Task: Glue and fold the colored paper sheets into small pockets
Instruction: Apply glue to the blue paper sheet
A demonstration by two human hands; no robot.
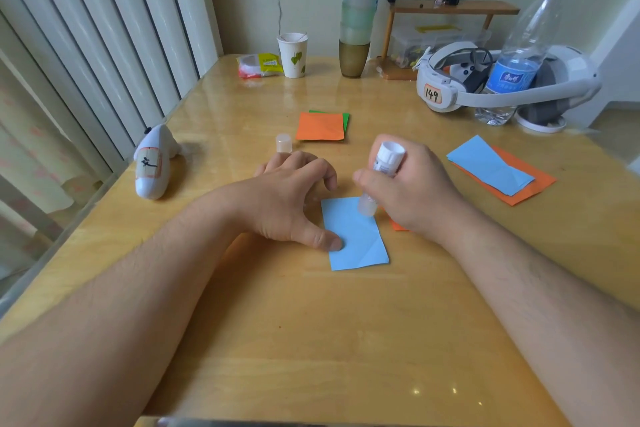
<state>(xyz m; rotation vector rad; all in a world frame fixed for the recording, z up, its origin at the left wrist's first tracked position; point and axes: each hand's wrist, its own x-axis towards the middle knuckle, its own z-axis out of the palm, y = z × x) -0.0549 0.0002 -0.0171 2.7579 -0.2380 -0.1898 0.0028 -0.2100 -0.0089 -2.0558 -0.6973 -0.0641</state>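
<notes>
A folded light-blue paper (360, 239) lies on the wooden table (311, 340) in front of me. My left hand (291, 198) pins its left edge with the thumb tip, the other fingers arched on the table. My right hand (412, 191) grips a white glue stick (381, 173), tip down on the paper's upper right edge. A bit of orange paper (398, 226) shows under my right hand. The glue cap (284, 143) stands behind my left hand. An orange sheet on a green one (320, 126) lies farther back. A blue folded piece on an orange one (491, 166) lies at right.
A white controller (154, 163) lies at the left table edge. At the back stand a paper cup (293, 54), a snack packet (259, 65), stacked cups (356, 28), a small wooden shelf (450, 7), a headset (485, 83) and a water bottle (519, 55).
</notes>
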